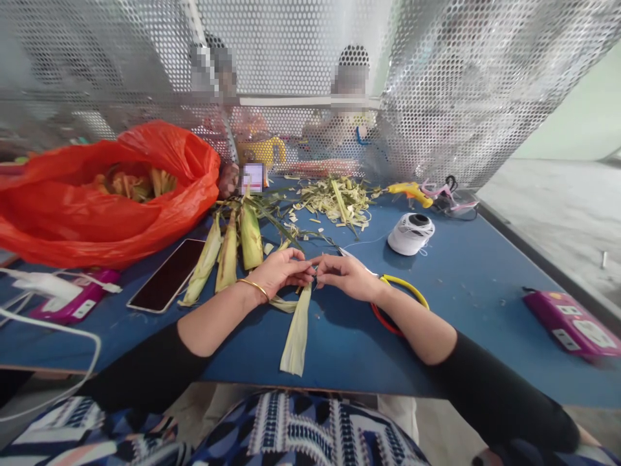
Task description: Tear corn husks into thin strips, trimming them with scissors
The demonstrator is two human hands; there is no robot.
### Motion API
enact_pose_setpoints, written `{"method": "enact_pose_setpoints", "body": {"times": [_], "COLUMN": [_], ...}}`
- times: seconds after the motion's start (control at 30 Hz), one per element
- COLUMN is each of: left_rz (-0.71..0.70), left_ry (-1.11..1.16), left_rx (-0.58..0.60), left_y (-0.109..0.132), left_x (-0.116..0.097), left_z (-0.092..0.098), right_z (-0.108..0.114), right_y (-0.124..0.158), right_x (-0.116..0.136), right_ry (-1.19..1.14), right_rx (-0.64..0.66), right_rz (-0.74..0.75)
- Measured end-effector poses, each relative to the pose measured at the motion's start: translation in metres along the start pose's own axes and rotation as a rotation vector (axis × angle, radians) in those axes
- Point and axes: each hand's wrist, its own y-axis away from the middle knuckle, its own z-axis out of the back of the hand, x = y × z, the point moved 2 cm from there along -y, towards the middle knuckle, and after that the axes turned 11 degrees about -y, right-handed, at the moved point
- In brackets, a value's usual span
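Observation:
My left hand (285, 270), with a gold bangle at its wrist, pinches the upper end of a pale corn husk strip (295, 336). The strip hangs down toward the table's front edge. My right hand (343, 275) meets the left one fingertip to fingertip; its thumb and forefinger are pressed together, and what they grip is too small to make out. Beneath the right wrist lie scissors (405, 285) with yellow and red handles. Several husk-covered ears of corn (251, 236) rest just beyond the left hand. White thread runs to a spool (410, 234) at the right.
A red plastic bag (189, 162) with husks inside stands at the left, near a phone (166, 275) and a purple power strip (80, 301). Husk scraps (334, 200) are heaped at the back. A yellow glue gun (412, 192) and a second purple power strip (572, 322) are on the right.

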Motion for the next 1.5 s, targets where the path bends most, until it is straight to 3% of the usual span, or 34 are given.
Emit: {"method": "enact_pose_setpoints", "body": {"times": [0.13,0.3,0.67,1.03,1.27,1.5], "left_rz": [0.003,-0.007,0.038,-0.023,-0.080,-0.126], "left_ry": [-0.008,0.011,-0.041,-0.203,-0.229,-0.149], "left_rx": [0.004,-0.005,-0.101,0.093,0.031,0.004], "left_y": [0.000,0.000,-0.003,-0.001,-0.001,-0.005], "left_x": [0.000,-0.001,0.002,0.001,0.003,0.006], "left_z": [-0.001,-0.001,-0.003,-0.002,-0.005,-0.002], "right_z": [-0.002,-0.002,0.002,-0.005,0.000,0.007], "right_y": [-0.001,-0.001,-0.003,-0.005,-0.004,0.000], "right_x": [0.000,0.003,0.005,-0.002,0.000,0.001], "right_ry": [0.075,0.160,-0.089,-0.178,-0.200,0.019], "right_rx": [0.046,-0.002,-0.098,-0.272,-0.322,-0.310], "right_rz": [-0.003,0.050,-0.031,-0.105,-0.106,-0.121]}}
